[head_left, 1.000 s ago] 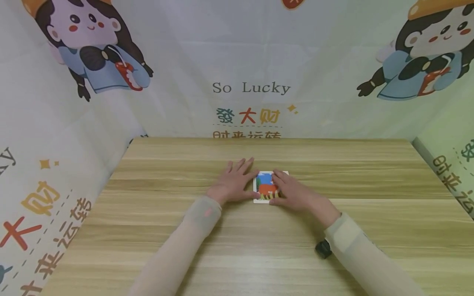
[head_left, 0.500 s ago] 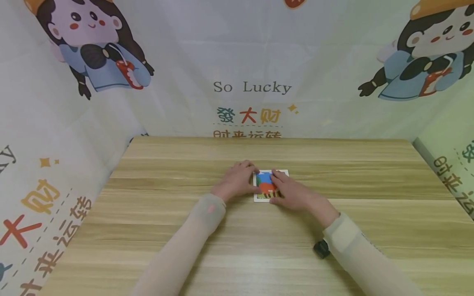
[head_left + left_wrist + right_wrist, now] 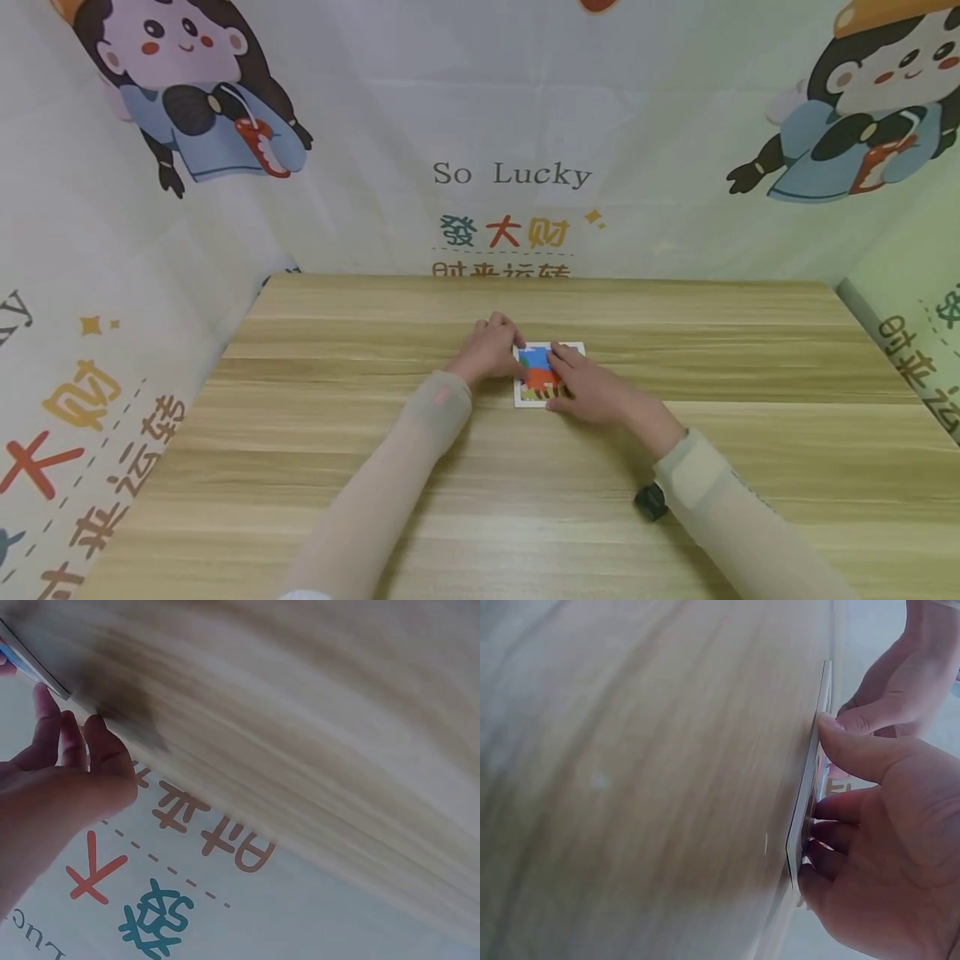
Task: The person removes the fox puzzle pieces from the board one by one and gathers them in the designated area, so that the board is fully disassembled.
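Observation:
A small square picture board [image 3: 551,404] with a white rim lies on the wooden table, printed with blue sky and an orange-red shape. My right hand [image 3: 592,387] holds it from the right, thumb at the near rim and fingers over the picture. In the right wrist view those fingertips [image 3: 817,866] bend down onto the board's face. At the left rim, my left hand [image 3: 489,348] pinches the board, its thumb over the picture and index finger by the far left corner. Its other fingers are curled beside the edge in the left wrist view. The right hand hides the picture's right part.
The wooden table [image 3: 337,333] reaches back to a white printed cloth [image 3: 510,125], which also hangs at both sides. A small black device [image 3: 651,502] shows beside the right sleeve [image 3: 697,475]. The left sleeve [image 3: 435,412] crosses the table's left half.
My left hand's fingers, spread out one second ago, have curled in at the board's far left corner. Its thumb has moved up along the left side. The right hand stays on the board.

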`<control>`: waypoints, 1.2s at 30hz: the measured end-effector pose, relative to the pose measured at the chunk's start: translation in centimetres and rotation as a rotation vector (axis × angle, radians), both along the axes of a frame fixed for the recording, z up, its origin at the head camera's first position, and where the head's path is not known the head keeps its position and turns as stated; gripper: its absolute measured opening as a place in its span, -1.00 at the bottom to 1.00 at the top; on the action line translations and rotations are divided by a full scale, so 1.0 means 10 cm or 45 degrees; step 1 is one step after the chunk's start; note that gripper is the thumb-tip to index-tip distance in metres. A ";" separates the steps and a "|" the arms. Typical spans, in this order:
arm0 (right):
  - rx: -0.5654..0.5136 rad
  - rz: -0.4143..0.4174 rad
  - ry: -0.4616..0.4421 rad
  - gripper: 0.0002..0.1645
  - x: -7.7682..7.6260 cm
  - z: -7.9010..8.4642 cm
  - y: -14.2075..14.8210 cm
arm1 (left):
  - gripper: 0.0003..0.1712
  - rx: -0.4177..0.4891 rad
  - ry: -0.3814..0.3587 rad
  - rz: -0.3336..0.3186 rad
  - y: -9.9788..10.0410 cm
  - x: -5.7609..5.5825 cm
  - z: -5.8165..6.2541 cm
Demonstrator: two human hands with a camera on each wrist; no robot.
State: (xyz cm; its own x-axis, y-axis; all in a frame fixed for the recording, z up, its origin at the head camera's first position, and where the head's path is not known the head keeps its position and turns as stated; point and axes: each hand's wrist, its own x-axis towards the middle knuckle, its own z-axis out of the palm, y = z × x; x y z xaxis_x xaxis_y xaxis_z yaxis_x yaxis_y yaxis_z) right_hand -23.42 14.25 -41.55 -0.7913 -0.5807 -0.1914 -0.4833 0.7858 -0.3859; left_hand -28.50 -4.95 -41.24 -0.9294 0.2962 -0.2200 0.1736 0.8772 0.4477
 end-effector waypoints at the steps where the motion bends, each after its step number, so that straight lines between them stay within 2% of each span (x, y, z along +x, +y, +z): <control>1: 0.001 0.002 -0.011 -0.08 0.00 0.00 0.00 | -0.51 0.002 -0.015 0.000 0.01 -0.01 0.01; 5: 0.010 0.012 -0.051 -0.07 -0.01 -0.01 0.01 | -0.52 0.007 -0.050 -0.008 0.01 -0.02 0.03; 9: 0.004 0.014 -0.067 -0.07 -0.01 -0.02 0.01 | -0.49 0.009 -0.020 -0.016 -0.01 0.00 0.02; 14: 0.026 0.017 -0.019 -0.09 0.00 -0.01 0.01 | -0.50 -0.006 0.058 -0.031 -0.04 0.05 0.01; 21: 0.092 0.045 0.036 -0.11 0.02 0.01 0.00 | -0.45 0.011 0.074 -0.018 -0.05 0.08 -0.02; 25: 0.093 0.047 0.040 -0.10 0.02 0.01 0.00 | -0.63 0.075 0.031 0.027 -0.06 0.04 -0.03; 28: 0.080 0.036 0.039 -0.09 0.02 0.01 0.00 | -0.74 0.111 0.004 0.029 -0.06 0.03 -0.03; 34: 0.080 0.036 0.035 -0.09 0.03 -0.01 0.00 | -0.53 0.123 0.025 -0.013 -0.08 0.04 -0.05; 36: 0.081 0.040 0.036 -0.09 0.03 -0.01 0.00 | -0.53 0.115 0.035 -0.022 -0.08 0.03 -0.05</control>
